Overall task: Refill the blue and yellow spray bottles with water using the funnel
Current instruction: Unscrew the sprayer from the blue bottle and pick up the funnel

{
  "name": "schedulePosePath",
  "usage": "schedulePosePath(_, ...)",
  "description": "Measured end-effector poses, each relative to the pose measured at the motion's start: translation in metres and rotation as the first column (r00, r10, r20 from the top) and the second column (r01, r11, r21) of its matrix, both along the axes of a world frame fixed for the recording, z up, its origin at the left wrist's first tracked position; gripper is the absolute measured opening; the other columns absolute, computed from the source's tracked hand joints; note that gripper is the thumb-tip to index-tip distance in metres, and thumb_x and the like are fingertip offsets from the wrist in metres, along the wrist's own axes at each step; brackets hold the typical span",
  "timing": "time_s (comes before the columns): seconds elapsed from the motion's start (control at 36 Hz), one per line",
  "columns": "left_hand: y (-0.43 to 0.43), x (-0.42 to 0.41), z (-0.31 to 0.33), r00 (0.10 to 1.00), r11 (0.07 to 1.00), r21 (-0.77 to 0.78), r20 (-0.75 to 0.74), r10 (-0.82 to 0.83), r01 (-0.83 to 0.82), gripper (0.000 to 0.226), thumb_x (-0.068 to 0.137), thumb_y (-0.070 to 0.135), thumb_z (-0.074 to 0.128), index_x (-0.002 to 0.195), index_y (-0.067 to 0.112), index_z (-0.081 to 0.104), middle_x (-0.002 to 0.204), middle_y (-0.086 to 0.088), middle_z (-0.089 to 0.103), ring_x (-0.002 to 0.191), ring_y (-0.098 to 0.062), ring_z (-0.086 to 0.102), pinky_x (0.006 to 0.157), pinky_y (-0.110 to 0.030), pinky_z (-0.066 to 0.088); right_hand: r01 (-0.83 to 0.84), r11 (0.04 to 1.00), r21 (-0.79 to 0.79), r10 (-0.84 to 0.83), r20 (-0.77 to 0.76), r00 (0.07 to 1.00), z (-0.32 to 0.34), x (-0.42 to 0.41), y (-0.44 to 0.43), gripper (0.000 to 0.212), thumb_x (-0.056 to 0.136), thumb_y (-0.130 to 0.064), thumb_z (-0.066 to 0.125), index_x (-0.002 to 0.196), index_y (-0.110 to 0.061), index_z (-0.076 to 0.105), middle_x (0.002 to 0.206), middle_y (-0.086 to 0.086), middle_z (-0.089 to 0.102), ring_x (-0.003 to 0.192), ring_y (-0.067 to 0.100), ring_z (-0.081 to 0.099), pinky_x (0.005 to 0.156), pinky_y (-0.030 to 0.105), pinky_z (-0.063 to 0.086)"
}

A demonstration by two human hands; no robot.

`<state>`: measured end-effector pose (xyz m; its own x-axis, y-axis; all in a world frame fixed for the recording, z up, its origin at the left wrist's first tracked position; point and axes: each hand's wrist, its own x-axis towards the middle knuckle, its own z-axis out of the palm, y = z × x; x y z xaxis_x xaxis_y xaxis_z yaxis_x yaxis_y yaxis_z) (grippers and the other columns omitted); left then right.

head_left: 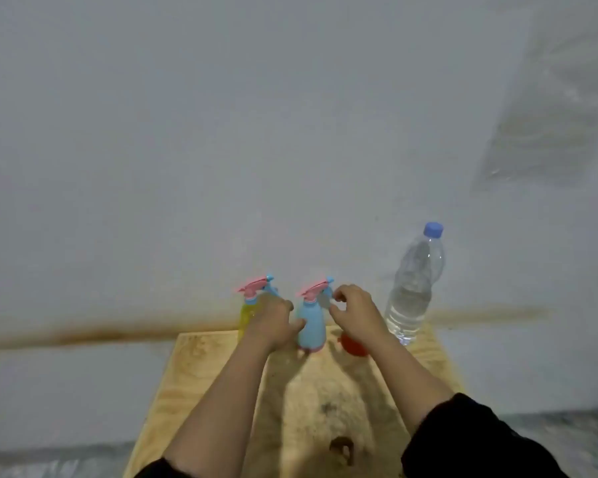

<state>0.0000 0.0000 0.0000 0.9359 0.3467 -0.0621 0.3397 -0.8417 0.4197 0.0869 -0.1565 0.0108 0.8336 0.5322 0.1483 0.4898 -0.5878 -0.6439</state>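
Dark sleeves (470, 443) cover both forearms at the bottom edge, and the bare arms reach forward over a pale wooden surface (194, 374) marked with dark stains in its middle. At the far left of that surface stands the yellow spray bottle (247, 313), upright, with a pink and blue trigger head; its right side is hidden behind the left hand (273, 322). That hand lies between the two spray bottles, back towards the camera, its fingers curled and its thumb (299, 325) pressed on the lower body of the blue spray bottle (313, 322), which it grips from the left. The blue spray bottle stands upright just beside the yellow one, near the far edge, and wears the same pink and blue trigger head. The right hand (358, 313) is raised at the level of that head, its fingers (340, 295) curled with thumb and forefinger a little apart; whether they touch the head cannot be told. Below the right wrist, a red funnel (353, 346) rests on the surface, partly hidden by the arm. Further right, a clear water bottle (411, 291) with a blue cap stands at the far right corner, partly full. A grey wall (221, 132) with a rusty stripe rises behind everything
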Motion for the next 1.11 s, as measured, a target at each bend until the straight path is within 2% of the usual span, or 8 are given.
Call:
schedulePosePath(0.19, -0.001, 0.011, -0.064, 0.989, 0.996, -0.073, -0.14, 0.047, -0.058, 0.052, 0.092, 0.037, 0.052, 0.129, 0.001, 0.047, 0.13, -0.017, 0.048, 0.12, -0.032, 0.047, 0.095, -0.038, 0.041, 0.02, 0.999, -0.041, -0.023, -0.078, 0.997, -0.061, 0.015, 0.016, 0.031, 0.085, -0.016, 0.058, 0.114, -0.006, 0.06, 0.112, 0.011, 0.06, 0.105, 0.026, 0.057, 0.086, 0.031, 0.045)
schedulePosePath(0.28, 0.003, 0.02, -0.088, 0.984, 0.995, -0.076, -0.168, 0.051, -0.064, 0.053, 0.093, 0.038, 0.054, 0.128, -0.001, 0.046, 0.126, -0.018, 0.048, 0.12, -0.033, 0.046, 0.095, -0.038, 0.041, 0.032, 0.997, -0.067, -0.037, -0.079, 0.996, -0.079, 0.024, 0.024, 0.035, 0.087, -0.02, 0.056, 0.121, -0.009, 0.058, 0.119, 0.006, 0.057, 0.113, 0.022, 0.053, 0.084, 0.025, 0.037)
schedulePosePath(0.42, 0.005, 0.04, -0.12, 0.981, 0.99, -0.102, -0.176, 0.077, -0.096, 0.054, 0.091, 0.038, 0.056, 0.127, -0.001, 0.047, 0.124, -0.019, 0.049, 0.117, -0.034, 0.047, 0.095, -0.04, 0.041, 0.043, 0.998, -0.037, -0.043, -0.004, 0.999, -0.103, 0.037, 0.039, 0.037, 0.084, -0.016, 0.057, 0.115, 0.005, 0.059, 0.112, 0.02, 0.061, 0.107, 0.034, 0.057, 0.093, 0.033, 0.044)
schedulePosePath(0.5, 0.007, 0.053, -0.137, 0.988, 0.982, -0.153, -0.124, 0.088, -0.106, 0.053, 0.086, 0.042, 0.058, 0.121, 0.004, 0.052, 0.116, -0.016, 0.052, 0.111, -0.033, 0.048, 0.086, -0.038, 0.041, 0.036, 0.996, 0.079, -0.037, 0.007, 0.999, -0.122, 0.043, 0.049, 0.041, 0.077, -0.022, 0.055, 0.098, 0.013, 0.062, 0.09, 0.026, 0.065, 0.081, 0.041, 0.064, 0.076, 0.042, 0.055)
schedulePosePath(0.64, 0.011, 0.07, -0.161, 0.984, 0.965, -0.207, 0.047, 0.171, -0.158, 0.086, 0.065, 0.068, 0.051, 0.117, 0.0, 0.052, 0.103, -0.018, 0.058, 0.095, -0.035, 0.054, 0.073, -0.04, 0.043, 0.029, 0.984, 0.176, -0.021, -0.046, 0.999, -0.12, 0.052, 0.066, 0.047, 0.079, -0.018, 0.065, 0.119, 0.003, 0.053, 0.112, 0.02, 0.057, 0.103, 0.031, 0.055, 0.088, 0.031, 0.043)
schedulePosePath(0.72, 0.012, 0.077, -0.174, 0.973, 0.96, -0.238, 0.136, 0.185, -0.149, 0.087, 0.067, 0.066, 0.049, 0.121, -0.003, 0.05, 0.102, -0.017, 0.059, 0.091, -0.033, 0.058, 0.072, -0.042, 0.049, 0.038, 0.976, 0.213, -0.021, -0.079, 0.997, -0.123, 0.055, 0.074, 0.051, 0.079, -0.035, 0.058, 0.117, -0.001, 0.055, 0.113, 0.015, 0.058, 0.104, 0.026, 0.055, 0.088, 0.023, 0.039)
schedulePosePath(0.81, 0.003, 0.081, -0.164, 0.953, 0.952, -0.275, 0.228, 0.198, -0.132, 0.083, 0.07, 0.063, 0.053, 0.124, 0.0, 0.048, 0.106, -0.014, 0.058, 0.093, -0.027, 0.059, 0.075, -0.04, 0.053, 0.065, 0.965, 0.255, -0.048, -0.074, 0.996, -0.128, 0.058, 0.079, 0.056, 0.079, -0.049, 0.051, 0.112, -0.003, 0.057, 0.108, 0.013, 0.062, 0.101, 0.025, 0.057, 0.089, 0.034, 0.047)
schedulePosePath(1.11, -0.015, 0.089, -0.159, 0.823, 0.877, -0.436, 0.411, 0.393, -0.201, 0.075, 0.063, 0.043, 0.077, 0.12, 0.005, 0.047, 0.108, -0.01, 0.059, 0.096, -0.022, 0.06, 0.072, -0.039, 0.057, 0.129, 0.859, 0.495, -0.09, -0.103, 0.991, -0.124, 0.064, 0.08, 0.028, 0.083, -0.037, 0.061, 0.086, -0.009, 0.062, 0.078, 0.0, 0.063, 0.073, 0.012, 0.057, 0.067, 0.029, 0.046)
